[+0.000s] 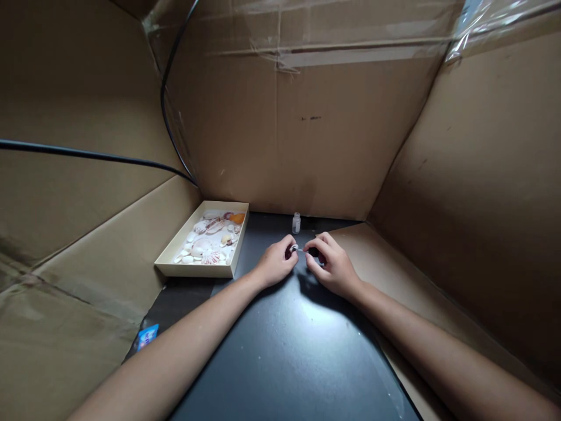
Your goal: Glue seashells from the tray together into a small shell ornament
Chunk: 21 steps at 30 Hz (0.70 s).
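My left hand point(279, 261) is closed, pinching a small whitish, shell-like piece point(294, 248) between thumb and forefinger. Opposite it, my right hand point(331, 263) grips a thin pale applicator with a dark cap point(312, 252), its tip pointing left and meeting or nearly meeting the piece. The fingers partly cover both things. Just beyond the hands, a small clear bottle point(297, 223) stands upright without a cap. To the left, a shallow cream box point(195, 270) holds several seashells point(210, 256) on a white bottom, along with an orange piece point(237, 218).
The dark table point(280, 362) is glossy under the light. Cardboard walls point(284, 146) enclose it at the back and sides. A blue packet point(148, 336) lies by my left forearm. Black cables point(87, 153) run along the left wall. A cardboard sheet point(372, 251) lies at the right.
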Each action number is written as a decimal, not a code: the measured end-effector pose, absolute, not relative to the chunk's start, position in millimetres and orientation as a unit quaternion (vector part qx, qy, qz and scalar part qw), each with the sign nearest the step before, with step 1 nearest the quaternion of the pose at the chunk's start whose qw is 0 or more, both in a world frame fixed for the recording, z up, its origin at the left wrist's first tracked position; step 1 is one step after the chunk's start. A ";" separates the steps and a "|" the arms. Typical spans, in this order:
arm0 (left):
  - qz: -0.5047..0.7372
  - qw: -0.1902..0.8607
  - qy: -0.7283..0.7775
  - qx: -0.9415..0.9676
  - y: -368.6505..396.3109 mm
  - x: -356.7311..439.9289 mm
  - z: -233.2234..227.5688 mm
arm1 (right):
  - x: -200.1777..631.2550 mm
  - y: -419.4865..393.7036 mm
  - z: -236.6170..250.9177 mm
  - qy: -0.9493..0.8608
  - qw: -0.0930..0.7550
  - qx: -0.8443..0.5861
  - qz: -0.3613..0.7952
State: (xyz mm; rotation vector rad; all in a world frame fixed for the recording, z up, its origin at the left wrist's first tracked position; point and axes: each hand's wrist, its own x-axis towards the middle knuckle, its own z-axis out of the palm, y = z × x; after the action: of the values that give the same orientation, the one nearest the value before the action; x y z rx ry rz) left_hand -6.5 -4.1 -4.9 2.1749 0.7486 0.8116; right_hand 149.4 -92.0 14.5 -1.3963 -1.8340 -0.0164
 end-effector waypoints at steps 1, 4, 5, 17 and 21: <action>0.312 0.341 0.291 0.838 -4.1 -6.8 -4.8 | 149.9 -91.9 14.4 -0.720 0.412 -0.559 -0.008; 0.309 0.336 0.292 0.840 -3.9 -7.0 -4.4 | 150.6 -91.7 14.5 -0.713 0.430 -0.554 -0.005; 0.308 0.335 0.293 0.841 -3.9 -6.9 -4.2 | 150.5 -91.6 14.6 -0.718 0.427 -0.549 -0.003; 0.324 0.346 0.284 0.834 -3.8 -5.7 -5.2 | 149.4 -91.2 14.1 -0.712 0.420 -0.562 -0.001; 0.318 0.348 0.281 0.836 -4.3 -5.9 -4.8 | 150.1 -91.3 15.0 -0.698 0.438 -0.566 -0.003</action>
State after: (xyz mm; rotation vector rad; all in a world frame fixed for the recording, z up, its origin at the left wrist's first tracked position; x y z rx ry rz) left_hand -5.9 -4.3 -4.8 2.1678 0.7275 0.8239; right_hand 150.1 -91.3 15.0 -1.4076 -1.7348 -0.0066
